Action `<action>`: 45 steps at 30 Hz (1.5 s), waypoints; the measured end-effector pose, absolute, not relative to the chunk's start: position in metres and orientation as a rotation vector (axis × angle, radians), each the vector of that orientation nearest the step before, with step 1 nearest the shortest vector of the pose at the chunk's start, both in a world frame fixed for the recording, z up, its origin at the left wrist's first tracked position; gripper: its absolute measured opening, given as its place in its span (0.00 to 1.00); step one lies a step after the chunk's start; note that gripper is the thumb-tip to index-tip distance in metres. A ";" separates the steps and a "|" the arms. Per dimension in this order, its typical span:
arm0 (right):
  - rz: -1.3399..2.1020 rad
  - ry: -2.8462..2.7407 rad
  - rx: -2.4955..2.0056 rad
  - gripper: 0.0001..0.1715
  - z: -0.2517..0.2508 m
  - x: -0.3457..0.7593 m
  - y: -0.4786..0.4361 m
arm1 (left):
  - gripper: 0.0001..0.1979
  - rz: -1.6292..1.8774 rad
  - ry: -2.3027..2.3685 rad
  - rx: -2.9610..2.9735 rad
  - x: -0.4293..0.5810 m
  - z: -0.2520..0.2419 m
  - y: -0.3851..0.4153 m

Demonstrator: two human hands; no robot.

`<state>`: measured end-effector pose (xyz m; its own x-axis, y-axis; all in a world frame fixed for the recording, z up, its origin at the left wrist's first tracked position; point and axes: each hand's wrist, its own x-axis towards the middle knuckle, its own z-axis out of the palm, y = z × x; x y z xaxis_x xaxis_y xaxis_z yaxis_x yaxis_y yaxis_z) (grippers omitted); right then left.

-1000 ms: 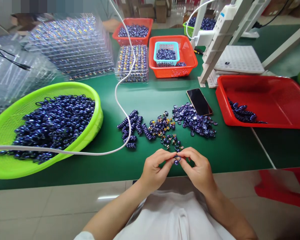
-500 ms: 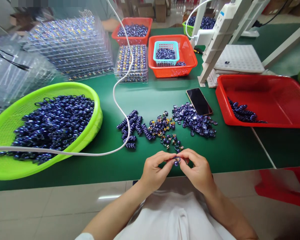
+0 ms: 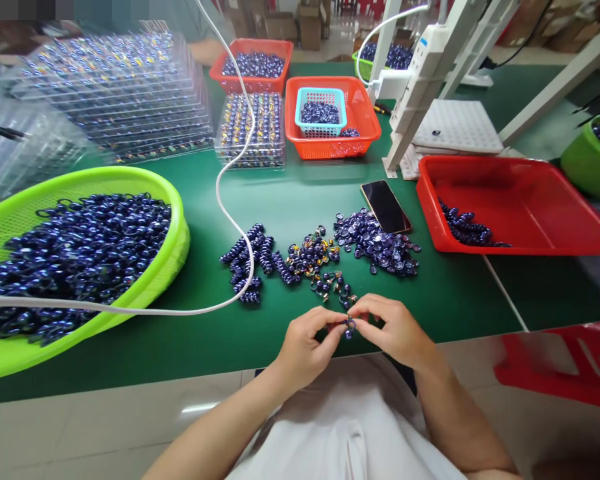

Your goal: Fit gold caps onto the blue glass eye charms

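Observation:
My left hand (image 3: 311, 343) and my right hand (image 3: 391, 330) meet above the near edge of the green table (image 3: 280, 337). Between their fingertips, both pinch a small shiny dark-blue ring-shaped piece with a round bead (image 3: 349, 327). Fingers partly cover it. Just beyond lie a few loose blue pieces with gold-coloured bits (image 3: 333, 287). Behind those is a pile of blue and yellow pieces (image 3: 310, 253). Coiled-looking blue stacks (image 3: 247, 263) lie to the left, and a heap of small blue disc-like caps (image 3: 380, 243) to the right.
A lime-green basket (image 3: 180, 247) full of blue pieces stands left. A white cable (image 3: 220, 193) loops across the table. A phone (image 3: 386, 207) touches the cap heap. Right stands a red tray (image 3: 540, 200); behind are clear stacked trays (image 3: 130, 107), an orange basket (image 3: 365, 113) and a metal post (image 3: 405, 133).
The view has shifted slightly, so the table things appear a little further left. My hands stay together on the small piece, which has turned a little between the fingertips.

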<state>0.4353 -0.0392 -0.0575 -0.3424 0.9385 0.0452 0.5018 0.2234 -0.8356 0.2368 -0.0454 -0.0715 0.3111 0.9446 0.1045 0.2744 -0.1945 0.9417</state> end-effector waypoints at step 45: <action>0.246 -1.858 -1.130 0.19 -0.077 0.404 -0.054 | 0.09 0.991 0.949 0.779 0.233 -0.059 -0.037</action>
